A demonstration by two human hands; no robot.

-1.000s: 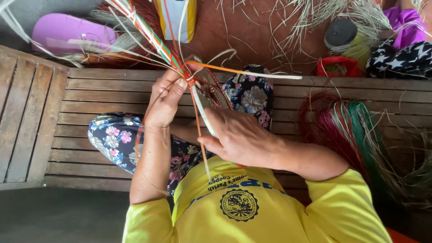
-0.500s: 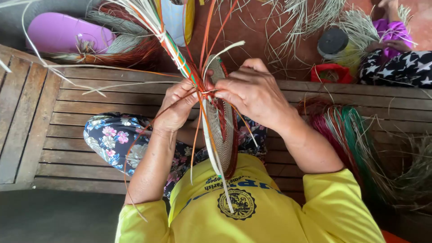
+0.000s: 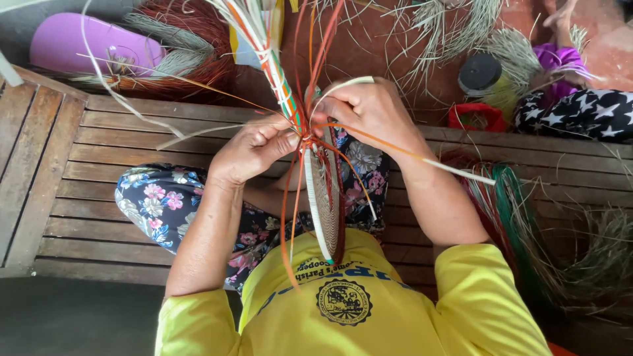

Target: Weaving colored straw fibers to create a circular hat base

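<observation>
The left hand (image 3: 254,148) is curled nearly closed, its thumb and fingers pinching the bundle of coloured strips (image 3: 277,79) at the spot where the strips cross, just above the person's lap. The right hand (image 3: 369,112) sits just beside it on the right, also closed, fingers bent around a pale strip (image 3: 339,86) that loops over the knuckles, with an orange strip (image 3: 395,148) running out from under the hand toward the right. The two hands almost touch at the crossing point.

Below the hands hangs the woven piece (image 3: 324,204), a narrow flat band seen edge-on, brown in the middle with a white border, reaching down to the yellow shirt (image 3: 356,310). Loose orange and red strips trail down beside it. The bundle rises from the hands toward the far side, striped in white, orange and green.

The person sits on a wooden slatted counter (image 3: 86,191), legs in flower-print trousers (image 3: 158,198). To the right on the slats lies a heap of green and red strips (image 3: 511,211), with dry straw-coloured fibre (image 3: 600,257) beyond it. On the far left rests a purple plastic tub (image 3: 86,46) beside reddish-brown fibre (image 3: 191,46). At the far right stand a jar with a black lid (image 3: 480,74), a red container (image 3: 476,117) and a dark star-print cloth (image 3: 580,112).
</observation>
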